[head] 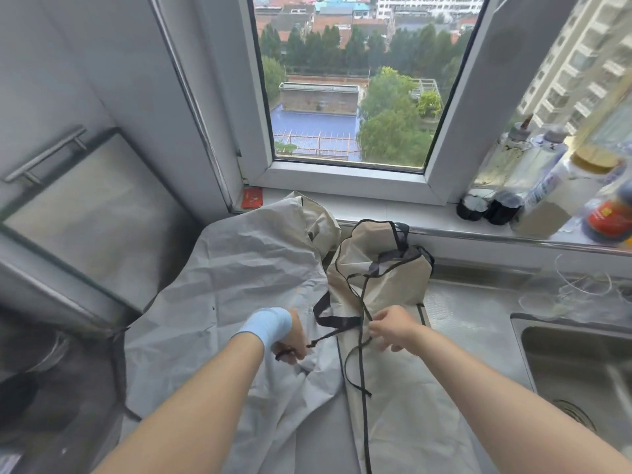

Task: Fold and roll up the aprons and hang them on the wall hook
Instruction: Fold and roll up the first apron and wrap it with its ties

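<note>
Your left hand (pixel 289 340), banded in blue at the wrist, is curling its fingers round the end of a black tie (pixel 325 338), while your right hand (pixel 390 331) is pinching a thin strap (pixel 363 295) of the beige apron (pixel 379 268). Two aprons are lying crumpled on the bench (pixel 472 309): the beige one under your right hand and a grey apron (pixel 239 268) touching it on the left. One sink (pixel 547 350) is sitting to your right, and two small black jars (pixel 473 206) are standing on the windowsill (pixel 359 208).
</note>
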The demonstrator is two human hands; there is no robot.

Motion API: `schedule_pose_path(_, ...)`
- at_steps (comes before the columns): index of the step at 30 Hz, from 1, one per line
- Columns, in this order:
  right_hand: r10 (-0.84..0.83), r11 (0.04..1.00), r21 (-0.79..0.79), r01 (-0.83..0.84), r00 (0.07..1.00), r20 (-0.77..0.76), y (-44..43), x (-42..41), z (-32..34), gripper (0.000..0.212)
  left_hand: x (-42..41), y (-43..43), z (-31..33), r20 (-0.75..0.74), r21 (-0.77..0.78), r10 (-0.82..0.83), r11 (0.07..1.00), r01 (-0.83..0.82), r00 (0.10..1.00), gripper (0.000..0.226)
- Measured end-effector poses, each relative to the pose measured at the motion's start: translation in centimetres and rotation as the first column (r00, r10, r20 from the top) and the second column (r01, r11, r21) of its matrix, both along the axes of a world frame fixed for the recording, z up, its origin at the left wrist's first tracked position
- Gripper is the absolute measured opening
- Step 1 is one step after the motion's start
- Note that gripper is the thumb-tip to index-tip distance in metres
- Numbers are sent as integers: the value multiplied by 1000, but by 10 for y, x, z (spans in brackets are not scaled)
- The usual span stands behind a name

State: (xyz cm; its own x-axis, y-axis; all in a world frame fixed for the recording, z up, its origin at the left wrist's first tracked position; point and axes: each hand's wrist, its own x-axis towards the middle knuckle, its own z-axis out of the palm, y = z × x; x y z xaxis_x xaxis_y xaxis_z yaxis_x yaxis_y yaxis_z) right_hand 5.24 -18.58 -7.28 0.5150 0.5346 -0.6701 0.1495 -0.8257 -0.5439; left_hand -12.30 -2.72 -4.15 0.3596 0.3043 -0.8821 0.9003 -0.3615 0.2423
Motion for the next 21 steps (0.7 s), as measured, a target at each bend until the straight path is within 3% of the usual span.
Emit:
schedule_pose_path(1,-17,1000,18,16,999,29,3,-2,1,30,-1,0,6,32,-55,35,998,-33,999,10)
schedule_pose_path(3,19,998,62,-32,981,192,10,-7,7,34,2,-2,21,176,-286,293,929,-236,940,2)
schedule_pose_path(5,8,989,141,-46,966,259,17,-16,18,28,10,-7,33,303,-538,592,753,-379,747,6)
schedule_pose_path(6,-16,979,203,-28,977,213,21,-21,24,23,16,-9,34,336,-596,688,684,-420,643,6)
schedule_pose_path(8,-91,942,314,116,991,-93,25,-30,39,17,27,-16,34,354,-645,763,618,-450,541,13)
schedule_pose_path(10,-88,912,320,256,885,-458,22,-33,52,22,37,-23,32,344,-655,770,606,-451,537,25)
schedule_pose_path(12,-34,920,293,262,796,-605,10,-26,55,34,44,-32,32,366,-595,736,656,-464,570,28)
schedule_pose_path(14,-15,952,245,184,826,-564,-6,-20,50,40,50,-40,31,433,-458,663,745,-485,610,27)
schedule_pose_path(17,-176,959,159,234,933,-312,-30,-14,37,29,57,-49,19,502,-290,550,834,-470,667,29)
schedule_pose_path(19,-320,921,157,356,923,-212,-45,-10,30,29,56,-61,14,444,-294,534,845,-446,719,32)
schedule_pose_path(21,-379,898,150,413,900,-214,-57,-7,24,28,52,-71,7,434,-256,472,881,-398,767,33)
